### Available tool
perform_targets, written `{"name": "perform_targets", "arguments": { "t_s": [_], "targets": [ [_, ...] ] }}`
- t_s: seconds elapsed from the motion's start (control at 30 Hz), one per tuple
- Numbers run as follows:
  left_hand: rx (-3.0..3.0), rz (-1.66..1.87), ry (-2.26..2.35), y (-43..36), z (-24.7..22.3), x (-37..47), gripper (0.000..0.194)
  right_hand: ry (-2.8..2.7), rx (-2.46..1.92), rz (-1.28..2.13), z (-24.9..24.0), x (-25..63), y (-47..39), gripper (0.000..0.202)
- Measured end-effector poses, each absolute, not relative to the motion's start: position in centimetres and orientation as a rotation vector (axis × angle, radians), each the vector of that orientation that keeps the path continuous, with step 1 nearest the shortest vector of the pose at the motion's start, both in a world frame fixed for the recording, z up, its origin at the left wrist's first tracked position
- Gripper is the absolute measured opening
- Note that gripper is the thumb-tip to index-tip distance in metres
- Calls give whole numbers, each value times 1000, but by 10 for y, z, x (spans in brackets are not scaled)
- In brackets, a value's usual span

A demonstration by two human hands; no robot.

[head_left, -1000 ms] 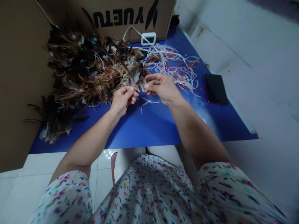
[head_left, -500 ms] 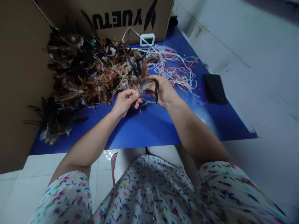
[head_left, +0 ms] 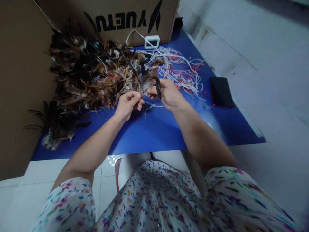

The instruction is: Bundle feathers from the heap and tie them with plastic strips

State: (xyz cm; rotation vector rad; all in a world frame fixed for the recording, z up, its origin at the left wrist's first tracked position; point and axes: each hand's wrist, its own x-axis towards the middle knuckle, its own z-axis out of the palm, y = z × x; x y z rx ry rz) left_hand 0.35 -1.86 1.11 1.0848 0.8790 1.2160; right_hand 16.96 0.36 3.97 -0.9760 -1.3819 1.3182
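Note:
A small bunch of feathers [head_left: 145, 84], grey and fluffy at the base with long dark plumes, is held up between my hands over the blue table [head_left: 149, 135]. My left hand [head_left: 129, 102] pinches the lower end of the bunch between thumb and forefinger. On the other side, my right hand [head_left: 167, 93] has its fingers closed on the bunch, and a curved black plume hangs across them. Just beyond lies a large heap of brown and black feathers [head_left: 89, 74]. A thin pale strip [head_left: 153, 105] rests on the table below my hands.
Tangled white and red strings [head_left: 183, 71] lie right of the heap. Behind them stand a small white-framed display [head_left: 152, 42] and a cardboard box [head_left: 135, 35]. A dark phone-like device [head_left: 221, 91] sits near the wall. Dark feathers [head_left: 59, 124] lie at the left edge.
My right hand has turned slightly and its fingers have come nearer my left fingertips. The feather bunch has shifted a little left, its plumes leaning further left.

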Motion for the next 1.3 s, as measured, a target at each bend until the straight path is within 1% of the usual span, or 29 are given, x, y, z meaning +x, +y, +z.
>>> {"name": "perform_targets", "arguments": {
  "t_s": [0.13, 0.33, 0.53, 0.77, 0.97, 1.3],
  "targets": [
    [1055, 1227, 897, -17, 12, 3, 37, -1307, -968, 1390, 38, 169, 5, 24],
    [1080, 1166, 904, -18, 11, 3, 39, -1286, -1000, 1396, 41, 169, 5, 24],
    [1104, 1123, 832, -19, 8, 2, 44, -1343, -1015, 1340, 39, 168, 6, 33],
    [1129, 1095, 838, -20, 8, 2, 40, -1435, -997, 1275, 40, 170, 4, 28],
    [1120, 1111, 888, -18, 7, 3, 34, -1492, -961, 1185, 35, 171, 7, 28],
    [1123, 1129, 935, -21, 10, 5, 29, -1582, -934, 1149, 27, 174, 13, 22]
  ]
}}
